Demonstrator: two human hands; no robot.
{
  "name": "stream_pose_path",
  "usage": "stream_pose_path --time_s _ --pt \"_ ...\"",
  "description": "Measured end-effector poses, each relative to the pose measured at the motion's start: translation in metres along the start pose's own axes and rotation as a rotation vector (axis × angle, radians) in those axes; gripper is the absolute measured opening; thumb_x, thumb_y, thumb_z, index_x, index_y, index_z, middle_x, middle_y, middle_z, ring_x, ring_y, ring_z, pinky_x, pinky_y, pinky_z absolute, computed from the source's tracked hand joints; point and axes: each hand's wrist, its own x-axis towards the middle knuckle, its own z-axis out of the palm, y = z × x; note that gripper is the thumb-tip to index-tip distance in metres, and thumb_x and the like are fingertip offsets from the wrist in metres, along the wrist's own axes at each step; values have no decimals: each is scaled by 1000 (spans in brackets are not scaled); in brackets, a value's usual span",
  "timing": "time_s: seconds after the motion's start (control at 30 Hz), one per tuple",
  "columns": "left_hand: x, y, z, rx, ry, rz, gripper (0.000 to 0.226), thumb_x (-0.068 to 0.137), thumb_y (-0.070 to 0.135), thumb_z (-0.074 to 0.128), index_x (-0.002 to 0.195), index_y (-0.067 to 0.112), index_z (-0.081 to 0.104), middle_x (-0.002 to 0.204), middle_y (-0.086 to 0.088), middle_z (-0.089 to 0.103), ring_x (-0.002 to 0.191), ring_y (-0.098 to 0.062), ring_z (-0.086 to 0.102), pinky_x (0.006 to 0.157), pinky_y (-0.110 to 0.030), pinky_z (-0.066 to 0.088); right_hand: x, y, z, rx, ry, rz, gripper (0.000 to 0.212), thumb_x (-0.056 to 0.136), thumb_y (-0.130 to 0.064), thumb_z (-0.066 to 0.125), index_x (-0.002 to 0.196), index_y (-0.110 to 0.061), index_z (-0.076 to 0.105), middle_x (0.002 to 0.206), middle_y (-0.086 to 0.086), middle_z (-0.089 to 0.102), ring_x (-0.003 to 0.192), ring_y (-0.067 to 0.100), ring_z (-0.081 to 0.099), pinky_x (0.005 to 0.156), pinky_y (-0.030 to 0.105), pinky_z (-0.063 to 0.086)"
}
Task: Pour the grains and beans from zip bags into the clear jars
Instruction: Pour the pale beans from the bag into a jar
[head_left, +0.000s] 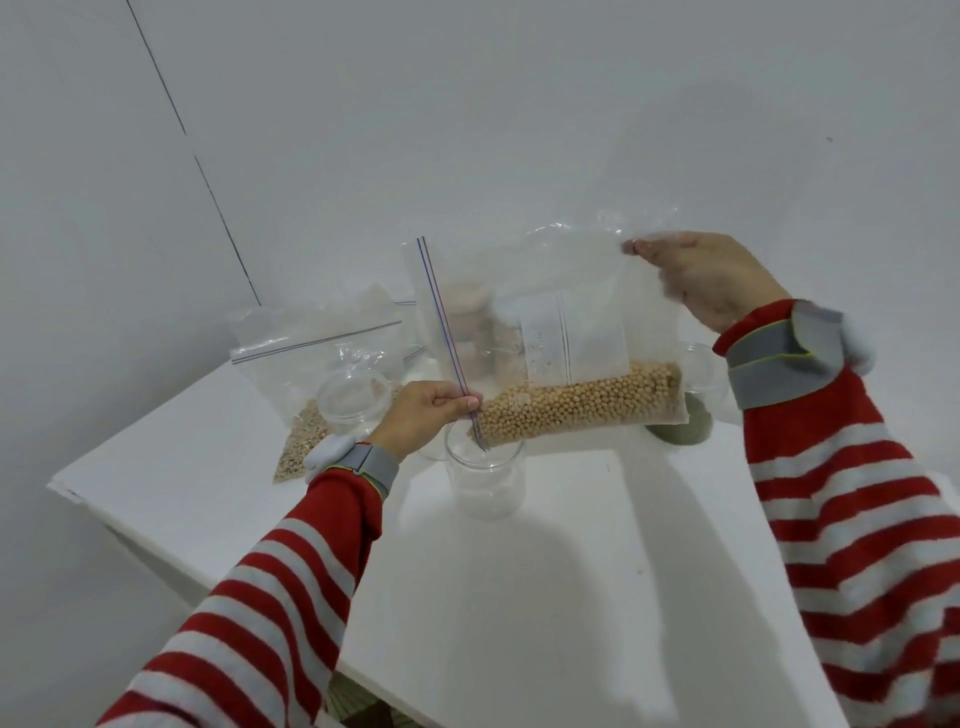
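1. The step in hand, as I judge it, is starting the pour. The zip bag (545, 291) is held on its side above the clear jar (485, 478), which stands near the middle of the worktop (519, 597). No beans show in the jar yet.
2. The left hand (421, 415) pinches the lower corner of the zip strip (441, 322) between thumb and fingers (457, 402), right at the jar's rim. That corner should sit inside the mouth and act as a spout.
3. The right hand (711, 275) pinches the bag's far upper corner, its fingers (649, 247) pressed on the film. Raising this end slowly would slide the beans (576, 410) toward the zip. A sudden lift risks a rush that overshoots the narrow mouth.
4. I cannot tell whether the zip is parted at that lower corner. A narrow opening there would suit best.
5. Neither hand steadies the jar, so the bag should not drag against it.
6. The bag is clear, crinkled film with a blue-lined zip up its left edge. Round tan beans lie in a long roll along its lowest side. A smaller clear packet (571, 343) shows through the film; I cannot tell if it is inside or behind.
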Motion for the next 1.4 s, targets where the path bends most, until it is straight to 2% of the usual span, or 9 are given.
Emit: stream_pose_path --time_s 0.1,0.17,0.3,0.43,0.63,0.77,1.0,1.2,1.4 --pt "0 1 -1 -7 -20 -14 16 90 7 67 104 2 72 87 -2 75 87 -9 72 87 -19 54 -8 17 14 -62 128 -259 14 101 -23 54 98 -21 68 98 -19 67 89 -14 60 82 12 47" --pt "0 3 0 -9 -18 -8 20 90 3 65 107 -5 69 87 -6 73 81 -5 72 81 -15 54 -7 27 22 -82 204 -335 18 103 -21 48 95 -23 64 99 -14 68 95 3 66 78 19 52" --pt "0 4 3 17 -3 14 23 90 4 66 110 -6 69 94 -15 73 81 -5 72 80 -15 54 3 47 33 -389 448 -516 25 98 -20 38 109 -16 60 79 0 70 66 24 68 60 39 54" --pt "0 -1 3 30 30 36 21 87 12 70 105 1 73 98 -12 75 94 -16 72 92 -25 54 15 59 37 -693 658 -524 42 97 -27 33 124 -10 59 69 17 66 63 40 61 57 41 46" --pt "5 5 6 45 47 43 19 85 9 73 102 2 73 93 -12 75 83 -11 73 83 -20 56 23 54 41 -568 696 -560 49 97 -37 28 116 -5 59 65 21 58 55 39 56 50 36 39" --pt "9 9 1 54 18 12 18 85 12 74 102 7 74 91 -9 76 87 -12 72 81 -23 57 27 43 43 -341 649 -582 53 97 -47 31 108 -4 60 58 1 48 50 26 45 51 30 29" --pt "12 17 -3 -60 4 -47 12 84 12 74 96 10 75 93 -10 75 86 -11 71 87 -28 57 30 18 46 -201 593 -614 30 100 -45 43 98 -22 63 59 -9 56 51 27 57 46 37 42" --pt "12 13 -4 -47 -18 -63 14 84 12 74 98 10 75 92 -10 76 93 -18 71 89 -31 57 29 19 50 -242 578 -555 29 101 -46 43 98 -27 64 67 12 60 43 9 37 48 23 26" --pt "8 10 1 -72 -53 -90 20 85 8 72 105 5 73 90 -9 76 86 -12 72 86 -27 57 26 14 56 -190 482 -586 23 98 -47 39 94 -38 60 78 16 63 44 9 33 47 30 29"
